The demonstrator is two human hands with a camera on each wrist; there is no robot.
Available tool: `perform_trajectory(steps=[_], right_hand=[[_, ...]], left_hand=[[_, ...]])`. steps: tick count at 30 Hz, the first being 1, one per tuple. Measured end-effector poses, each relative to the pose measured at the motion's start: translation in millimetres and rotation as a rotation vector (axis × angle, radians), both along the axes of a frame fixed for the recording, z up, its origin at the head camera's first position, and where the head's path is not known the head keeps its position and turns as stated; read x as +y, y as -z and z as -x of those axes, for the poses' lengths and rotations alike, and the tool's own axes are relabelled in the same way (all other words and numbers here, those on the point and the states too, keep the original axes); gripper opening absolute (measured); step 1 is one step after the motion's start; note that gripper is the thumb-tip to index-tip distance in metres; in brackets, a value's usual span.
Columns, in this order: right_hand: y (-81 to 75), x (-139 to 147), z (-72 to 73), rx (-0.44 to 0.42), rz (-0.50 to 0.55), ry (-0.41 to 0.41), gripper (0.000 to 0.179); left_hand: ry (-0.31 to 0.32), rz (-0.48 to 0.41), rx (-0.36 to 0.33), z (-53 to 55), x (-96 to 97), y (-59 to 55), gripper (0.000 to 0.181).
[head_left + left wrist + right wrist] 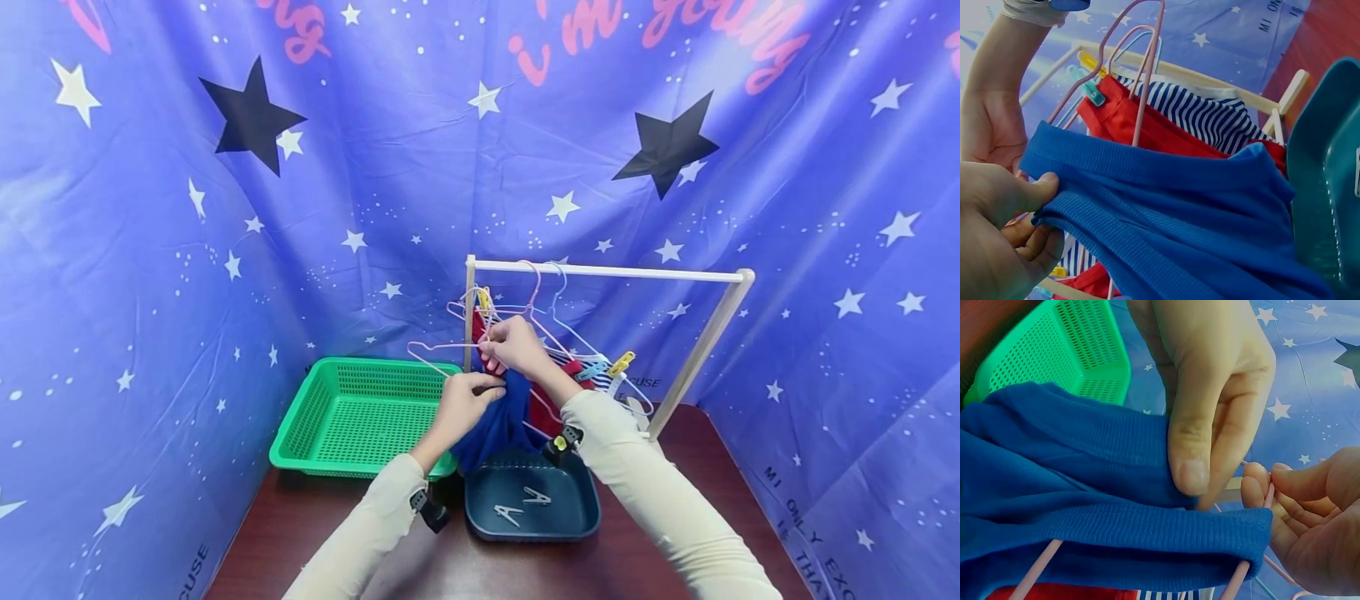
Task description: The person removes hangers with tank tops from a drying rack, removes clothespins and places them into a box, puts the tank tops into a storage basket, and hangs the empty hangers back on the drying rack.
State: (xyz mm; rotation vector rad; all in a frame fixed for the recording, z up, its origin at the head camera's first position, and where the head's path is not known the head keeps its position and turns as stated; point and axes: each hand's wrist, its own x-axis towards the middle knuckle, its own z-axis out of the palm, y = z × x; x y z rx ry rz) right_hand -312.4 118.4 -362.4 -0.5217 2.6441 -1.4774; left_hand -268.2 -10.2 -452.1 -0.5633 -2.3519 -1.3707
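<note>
A blue garment (491, 437) with a ribbed edge band hangs over the near end of the rack. In the left wrist view, my left hand (997, 225) pinches this band between thumb and fingers. My right hand (1322, 519) holds a pink hanger (1235, 581) between thumb and fingertips, close beside the garment's edge. The hanger's wire passes inside the band's opening in the right wrist view. Behind the garment, a red garment (1147, 128) and a striped garment (1191, 112) hang on the rack, with a teal clothespin (1093, 92) and a yellow clothespin (1088, 62) near them.
A wooden rack (705, 358) with a white bar stands at the back right. Left of it sits a green perforated basket (360, 425). A dark blue tray (532, 533) in front holds two grey clothespins (507, 514). Starry blue cloth (405, 208) surrounds the table.
</note>
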Motion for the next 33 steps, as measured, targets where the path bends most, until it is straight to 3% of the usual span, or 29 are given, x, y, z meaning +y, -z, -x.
perform_trajectory(steps=[5,16,23,29,33], right_hand=[[-1.4,-1,-1.4,0.011,0.002,-0.01,0.016],[-2.5,-3,-3.3,0.04,0.004,0.0,0.014],[-3.1,-6,-2.3,0.061,0.059,-0.004,0.014],[-4.3,-9,0.1,0.142,0.113,0.011,0.014],[-8.7,-13,-0.3,0.194,0.203,0.045,0.016]], left_hand=[[-0.017,-0.025,-0.004,2.1,4.2,0.8,0.015],[0.08,-0.092,-0.098,6.1,12.7,10.6,0.004],[0.111,-0.056,-0.091,1.7,17.8,10.0,0.004],[0.098,0.011,-0.073,-1.9,23.7,11.3,0.003],[0.095,0.013,-0.062,-3.9,26.3,13.1,0.007]])
